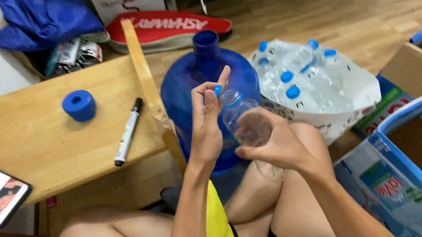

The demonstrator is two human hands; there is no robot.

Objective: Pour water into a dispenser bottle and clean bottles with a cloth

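Gripping the small clear bottle (250, 129) firmly in our right hand (280, 149), we pinch what seems its blue cap (217, 90) with left hand (207, 130) fingertips, keeping it upright above the big blue jug (197, 74).

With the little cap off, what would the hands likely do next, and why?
Probably tip the small clear bottle toward the big blue jug. The left hand pinches the small blue cap clear of the bottle's mouth, the right hand grips the bottle, and the jug's neck stands uncapped just behind.
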